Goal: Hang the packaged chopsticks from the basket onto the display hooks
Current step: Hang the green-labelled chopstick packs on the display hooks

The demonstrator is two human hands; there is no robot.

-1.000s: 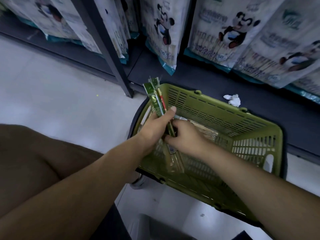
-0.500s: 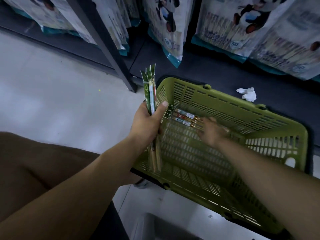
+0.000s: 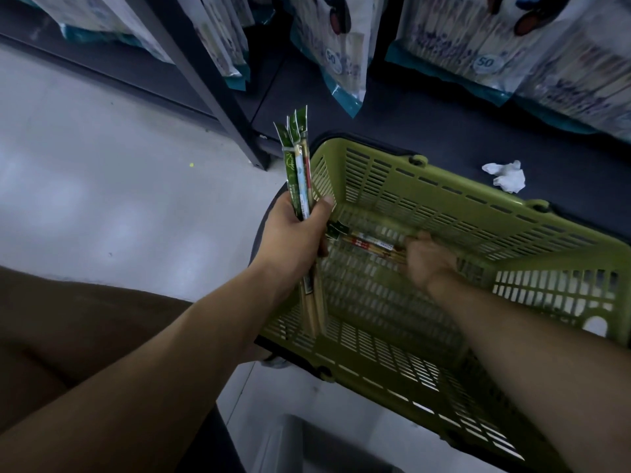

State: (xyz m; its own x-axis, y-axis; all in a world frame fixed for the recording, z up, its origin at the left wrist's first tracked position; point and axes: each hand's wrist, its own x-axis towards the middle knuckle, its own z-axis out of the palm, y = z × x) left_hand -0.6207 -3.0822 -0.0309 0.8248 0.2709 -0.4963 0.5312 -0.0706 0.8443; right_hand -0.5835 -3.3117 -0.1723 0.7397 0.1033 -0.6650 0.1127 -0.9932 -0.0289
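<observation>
My left hand (image 3: 296, 233) grips a bundle of packaged chopsticks (image 3: 297, 172) upright over the left rim of the green basket (image 3: 444, 199); their green header tabs point up. Deep inside the basket my right hand (image 3: 428, 259) reaches down onto another chopstick pack (image 3: 367, 241) lying on the basket floor, fingers curled around its right end. The pack's left end with its green tab shows beside my left hand. No display hooks are visible.
Hanging bags of disposable chopsticks (image 3: 341, 46) fill the dark shelving above. A crumpled white tissue (image 3: 505, 175) lies on the dark base shelf behind the basket. A grey shelf post (image 3: 218, 90) stands left of the basket, pale floor beyond it.
My right hand left the bundle and moved right and down into the basket onto a loose pack. My left hand lifted the bundle slightly up and left.
</observation>
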